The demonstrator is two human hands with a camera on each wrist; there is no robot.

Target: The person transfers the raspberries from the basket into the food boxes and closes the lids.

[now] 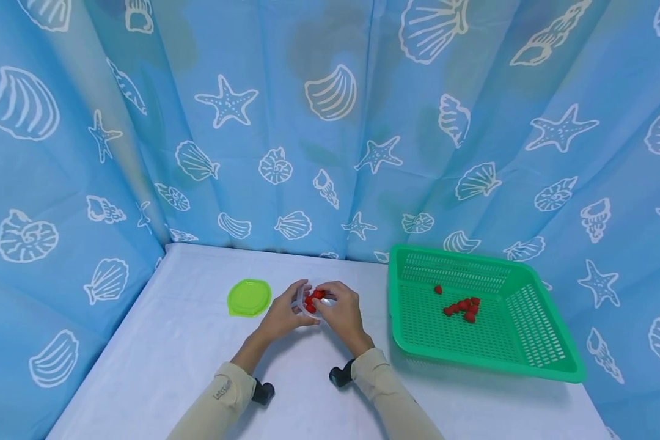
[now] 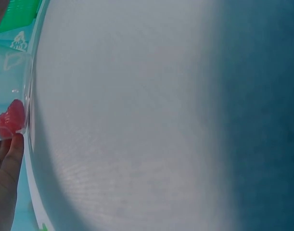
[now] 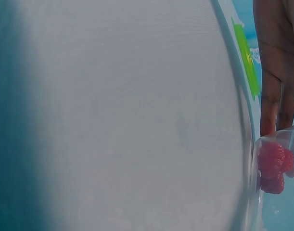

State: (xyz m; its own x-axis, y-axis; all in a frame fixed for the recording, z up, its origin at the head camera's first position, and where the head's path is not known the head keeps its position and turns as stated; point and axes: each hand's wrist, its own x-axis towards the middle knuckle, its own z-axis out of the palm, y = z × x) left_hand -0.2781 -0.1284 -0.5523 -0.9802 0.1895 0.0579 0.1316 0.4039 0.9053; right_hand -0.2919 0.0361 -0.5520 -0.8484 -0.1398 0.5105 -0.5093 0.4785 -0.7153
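Near the middle of the table, my left hand (image 1: 282, 315) grips a clear plastic cup (image 2: 12, 72) around its side, with the mouth tilted toward my right hand. Red raspberries (image 3: 272, 161) lie inside, seen through the wall in both wrist views. My right hand (image 1: 342, 310) is at the mouth of the cup, its thumb and forefinger pinching a raspberry (image 1: 319, 294). In the right wrist view, the left hand's fingers (image 3: 270, 108) reach down to the cup. To the left, a lime-green lid (image 1: 249, 297) lies flat on the table.
A green perforated basket (image 1: 486, 362) stands at the right, with several raspberries (image 1: 464, 305) on its floor. The table (image 1: 198, 342) has a white cover. A blue curtain (image 1: 286, 134) with white shell and starfish prints hangs behind and at both sides.
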